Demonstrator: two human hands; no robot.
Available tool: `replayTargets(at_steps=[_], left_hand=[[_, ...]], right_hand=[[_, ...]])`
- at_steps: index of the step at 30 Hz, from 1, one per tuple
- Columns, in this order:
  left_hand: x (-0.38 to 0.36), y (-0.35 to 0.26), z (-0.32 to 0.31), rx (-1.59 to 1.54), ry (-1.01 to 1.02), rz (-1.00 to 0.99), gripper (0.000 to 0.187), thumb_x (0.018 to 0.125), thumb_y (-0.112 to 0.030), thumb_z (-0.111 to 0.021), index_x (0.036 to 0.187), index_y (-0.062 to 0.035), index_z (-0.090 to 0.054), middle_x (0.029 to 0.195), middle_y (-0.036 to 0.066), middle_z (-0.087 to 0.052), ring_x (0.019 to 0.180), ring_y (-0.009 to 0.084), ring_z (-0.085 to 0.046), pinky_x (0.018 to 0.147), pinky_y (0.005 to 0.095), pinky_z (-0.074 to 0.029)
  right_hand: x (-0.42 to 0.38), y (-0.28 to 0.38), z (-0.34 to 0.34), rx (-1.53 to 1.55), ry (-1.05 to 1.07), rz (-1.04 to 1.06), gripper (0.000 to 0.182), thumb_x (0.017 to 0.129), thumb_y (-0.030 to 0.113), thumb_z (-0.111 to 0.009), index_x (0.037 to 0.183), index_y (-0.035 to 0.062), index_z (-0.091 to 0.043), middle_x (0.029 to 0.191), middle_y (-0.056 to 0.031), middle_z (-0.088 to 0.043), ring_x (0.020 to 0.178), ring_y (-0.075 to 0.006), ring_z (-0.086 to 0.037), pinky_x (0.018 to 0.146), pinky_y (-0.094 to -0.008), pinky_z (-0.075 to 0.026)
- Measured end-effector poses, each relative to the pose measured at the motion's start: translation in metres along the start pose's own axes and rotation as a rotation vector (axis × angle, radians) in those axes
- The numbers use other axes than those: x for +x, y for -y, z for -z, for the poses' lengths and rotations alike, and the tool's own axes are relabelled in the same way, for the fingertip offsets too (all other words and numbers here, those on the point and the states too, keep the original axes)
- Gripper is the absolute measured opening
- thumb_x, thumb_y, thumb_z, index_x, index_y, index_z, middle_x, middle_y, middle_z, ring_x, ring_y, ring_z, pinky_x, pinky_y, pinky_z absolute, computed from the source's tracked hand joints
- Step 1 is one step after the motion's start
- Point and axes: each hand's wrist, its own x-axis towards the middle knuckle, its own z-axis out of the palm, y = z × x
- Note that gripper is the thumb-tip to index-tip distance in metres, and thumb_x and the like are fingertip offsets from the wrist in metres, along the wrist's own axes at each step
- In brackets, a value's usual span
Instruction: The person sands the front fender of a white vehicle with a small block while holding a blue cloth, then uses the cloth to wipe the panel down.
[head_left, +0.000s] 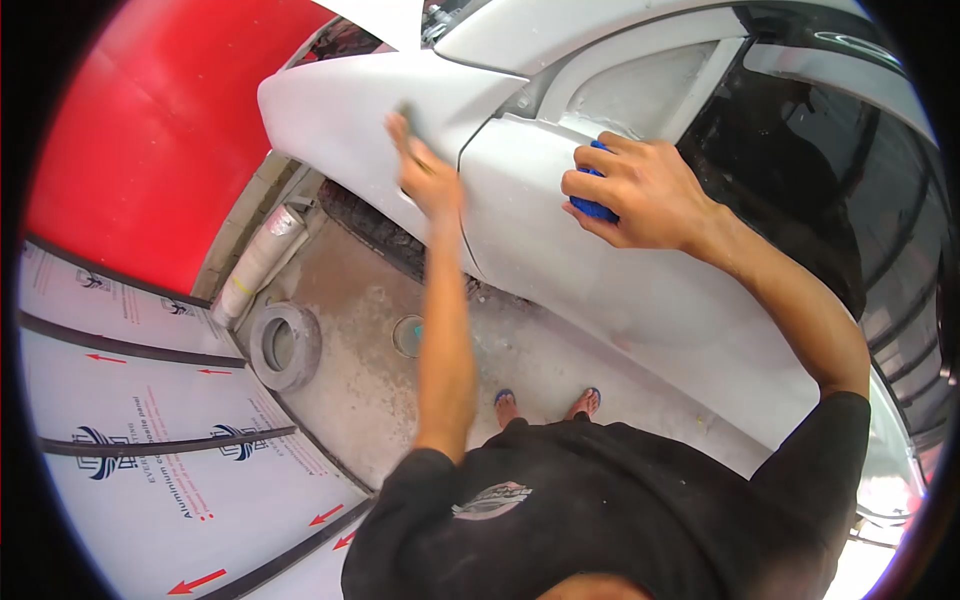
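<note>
Your right hand (pixel 640 190) is clamped on the blue sanding block (pixel 592 205) against the white car door (pixel 560 260), left hand (pixel 425 170) pressed flat on the front fender (pixel 340 110), blurred: keep the block flat, strokes even.

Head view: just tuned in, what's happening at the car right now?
A person in a black shirt stands at a white car body coated in pale primer or dust. The right hand presses a blue sanding block against the door panel near the window. The left hand holds a dark pad flat on the front fender, blurred. A tape roll lies on the concrete floor.
</note>
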Motion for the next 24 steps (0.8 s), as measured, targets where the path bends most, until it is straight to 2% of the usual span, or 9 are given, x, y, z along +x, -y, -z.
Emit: replayTargets(at_steps=[3, 5, 8, 10, 14, 17, 20, 22, 24], left_hand=[[-0.064, -0.015, -0.006, 0.011, -0.001, -0.090, 0.050, 0.112, -0.009, -0.038, 0.158, 0.0092, -0.043, 0.166, 0.028, -0.042, 0.157, 0.0397, -0.037, 0.130, 0.0437, -0.030], [-0.045, 0.003, -0.002, -0.003, -0.028, -0.005, 0.050, 0.112, -0.008, -0.038, 0.158, 0.0104, -0.042, 0.166, 0.028, -0.042, 0.157, 0.0390, -0.038, 0.131, 0.0431, -0.029], [0.056, 0.058, 0.019, 0.061, 0.009, 0.186, 0.050, 0.113, -0.010, -0.036, 0.157, 0.0120, -0.043, 0.164, 0.031, -0.042, 0.154, 0.0400, -0.041, 0.128, 0.0429, -0.033], [0.032, 0.056, 0.019, 0.050, 0.020, 0.253, 0.050, 0.113, -0.011, -0.036, 0.158, 0.0115, -0.043, 0.165, 0.031, -0.041, 0.154, 0.0407, -0.042, 0.128, 0.0433, -0.034], [-0.101, 0.004, -0.003, 0.040, -0.026, -0.054, 0.050, 0.114, -0.012, -0.036, 0.159, 0.0090, -0.042, 0.166, 0.030, -0.040, 0.156, 0.0400, -0.038, 0.130, 0.0431, -0.029], [-0.061, 0.028, 0.007, 0.013, -0.028, 0.065, 0.050, 0.114, -0.011, -0.035, 0.159, 0.0093, -0.041, 0.166, 0.030, -0.040, 0.157, 0.0390, -0.037, 0.131, 0.0434, -0.029], [0.015, 0.072, 0.029, 0.027, 0.048, 0.455, 0.050, 0.114, -0.010, -0.035, 0.159, 0.0100, -0.041, 0.164, 0.031, -0.042, 0.156, 0.0390, -0.038, 0.129, 0.0435, -0.033], [0.003, 0.066, 0.030, -0.004, 0.030, 0.422, 0.050, 0.114, -0.011, -0.035, 0.159, 0.0105, -0.041, 0.164, 0.032, -0.042, 0.155, 0.0404, -0.039, 0.128, 0.0434, -0.034], [-0.079, 0.024, 0.013, 0.017, -0.053, 0.175, 0.050, 0.114, -0.012, -0.035, 0.158, 0.0117, -0.041, 0.163, 0.033, -0.042, 0.154, 0.0432, -0.040, 0.127, 0.0440, -0.035]], right_hand=[[0.002, 0.000, 0.001, -0.003, 0.014, -0.009, 0.021, 0.088, 0.023, -0.080, 0.102, 0.0154, -0.065, 0.099, -0.0007, -0.066, 0.089, -0.0236, -0.066, 0.060, -0.0401, -0.058], [0.002, 0.001, 0.001, -0.004, 0.014, -0.004, 0.022, 0.087, 0.023, -0.080, 0.101, 0.0153, -0.065, 0.099, -0.0006, -0.066, 0.088, -0.0238, -0.067, 0.060, -0.0402, -0.058], [0.001, 0.002, 0.001, 0.001, -0.002, -0.001, 0.022, 0.086, 0.022, -0.081, 0.101, 0.0152, -0.066, 0.099, -0.0003, -0.066, 0.088, -0.0237, -0.066, 0.060, -0.0401, -0.059], [0.000, 0.004, 0.002, 0.002, 0.014, -0.007, 0.022, 0.086, 0.022, -0.081, 0.101, 0.0154, -0.066, 0.099, -0.0001, -0.066, 0.089, -0.0236, -0.066, 0.060, -0.0403, -0.059], [0.001, 0.000, 0.000, 0.020, 0.026, -0.009, 0.022, 0.086, 0.022, -0.081, 0.101, 0.0159, -0.066, 0.099, 0.0000, -0.066, 0.088, -0.0232, -0.066, 0.060, -0.0403, -0.059], [0.002, 0.000, -0.001, 0.007, 0.002, -0.007, 0.023, 0.086, 0.022, -0.081, 0.102, 0.0162, -0.066, 0.099, 0.0000, -0.066, 0.087, -0.0234, -0.067, 0.059, -0.0402, -0.058], [0.001, 0.000, -0.003, 0.005, -0.022, -0.007, 0.023, 0.086, 0.021, -0.082, 0.103, 0.0165, -0.066, 0.099, 0.0000, -0.066, 0.088, -0.0234, -0.067, 0.060, -0.0402, -0.058], [0.001, 0.001, -0.002, -0.001, -0.001, -0.012, 0.024, 0.085, 0.020, -0.082, 0.103, 0.0170, -0.066, 0.100, 0.0000, -0.066, 0.089, -0.0238, -0.067, 0.061, -0.0401, -0.059], [0.001, 0.001, -0.001, -0.018, 0.024, -0.018, 0.026, 0.084, 0.019, -0.083, 0.103, 0.0175, -0.066, 0.100, 0.0002, -0.066, 0.091, -0.0238, -0.067, 0.063, -0.0397, -0.059]])
